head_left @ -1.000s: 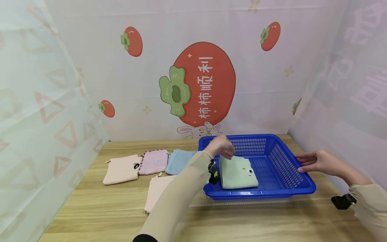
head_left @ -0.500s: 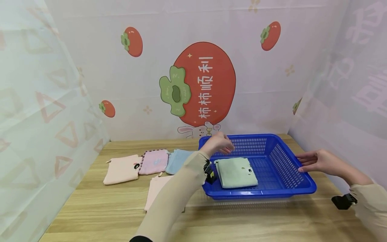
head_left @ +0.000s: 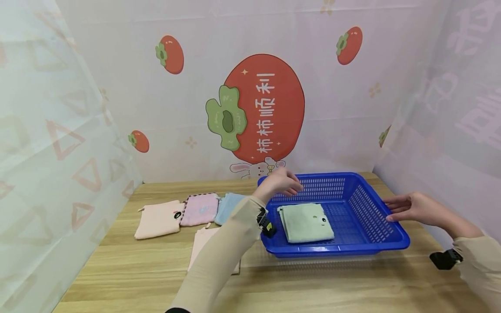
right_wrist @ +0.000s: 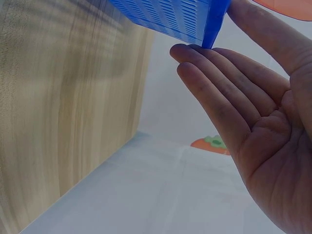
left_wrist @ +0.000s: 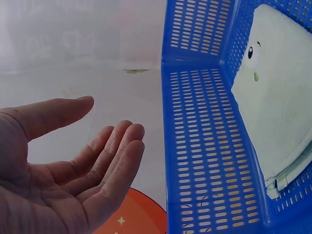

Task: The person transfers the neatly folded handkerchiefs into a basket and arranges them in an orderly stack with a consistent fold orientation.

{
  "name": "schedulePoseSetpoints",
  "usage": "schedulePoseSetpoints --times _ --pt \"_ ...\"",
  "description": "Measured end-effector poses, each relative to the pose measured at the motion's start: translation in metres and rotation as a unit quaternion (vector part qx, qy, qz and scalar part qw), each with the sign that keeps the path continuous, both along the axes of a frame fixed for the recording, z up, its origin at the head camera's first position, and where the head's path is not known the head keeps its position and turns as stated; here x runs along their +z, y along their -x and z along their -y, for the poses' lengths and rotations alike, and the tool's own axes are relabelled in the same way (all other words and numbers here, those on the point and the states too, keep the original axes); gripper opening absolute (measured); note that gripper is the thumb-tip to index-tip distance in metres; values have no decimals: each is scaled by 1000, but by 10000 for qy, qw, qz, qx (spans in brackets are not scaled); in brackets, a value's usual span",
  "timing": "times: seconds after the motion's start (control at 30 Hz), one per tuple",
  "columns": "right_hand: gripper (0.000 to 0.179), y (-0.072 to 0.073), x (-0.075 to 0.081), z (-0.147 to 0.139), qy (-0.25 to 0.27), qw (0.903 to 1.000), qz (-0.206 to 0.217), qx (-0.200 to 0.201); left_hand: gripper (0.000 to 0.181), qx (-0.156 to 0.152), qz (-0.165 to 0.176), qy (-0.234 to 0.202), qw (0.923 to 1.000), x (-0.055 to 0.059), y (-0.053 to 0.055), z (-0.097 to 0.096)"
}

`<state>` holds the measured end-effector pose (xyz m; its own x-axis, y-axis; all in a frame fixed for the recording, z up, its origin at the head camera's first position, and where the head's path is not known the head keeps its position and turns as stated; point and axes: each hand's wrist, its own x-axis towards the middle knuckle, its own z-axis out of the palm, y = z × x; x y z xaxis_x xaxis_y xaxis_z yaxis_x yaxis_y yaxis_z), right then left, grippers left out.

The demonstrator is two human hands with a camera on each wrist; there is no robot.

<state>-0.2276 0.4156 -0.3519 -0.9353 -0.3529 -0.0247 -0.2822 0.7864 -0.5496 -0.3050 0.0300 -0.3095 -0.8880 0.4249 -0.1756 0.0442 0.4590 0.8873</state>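
Here | grn towel (head_left: 305, 222) face end R, long axis unclear | L fingers (left_wrist: 119, 178) wide | R fingers (right_wrist: 214, 101) pinch bskt rim (head_left: 336, 249)

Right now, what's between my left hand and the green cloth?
In the left wrist view, a strip of pale backdrop and then the blue basket's slotted wall show between your left hand and the green cloth.

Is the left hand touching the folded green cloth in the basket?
Apart. The left wrist view shows a plain gap: the wall of the blue basket shows between the left hand and the green cloth.
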Motion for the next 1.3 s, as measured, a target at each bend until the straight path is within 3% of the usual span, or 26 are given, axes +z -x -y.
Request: schedulePoseSetpoints --times 0.37,0.67,1.3 --pt "58 1 1 1 -12 10000 27 -42 17 -153 -221 -53 9996 8 -4 9" --pt "59 0 -1 0 -48 10000 61 -25 18 -151 -486 -93 9987 6 -8 18" --pt "57 1 -3 -1 -64 10000 16 66 20 -129 -658 -514 9964 5 -14 43"
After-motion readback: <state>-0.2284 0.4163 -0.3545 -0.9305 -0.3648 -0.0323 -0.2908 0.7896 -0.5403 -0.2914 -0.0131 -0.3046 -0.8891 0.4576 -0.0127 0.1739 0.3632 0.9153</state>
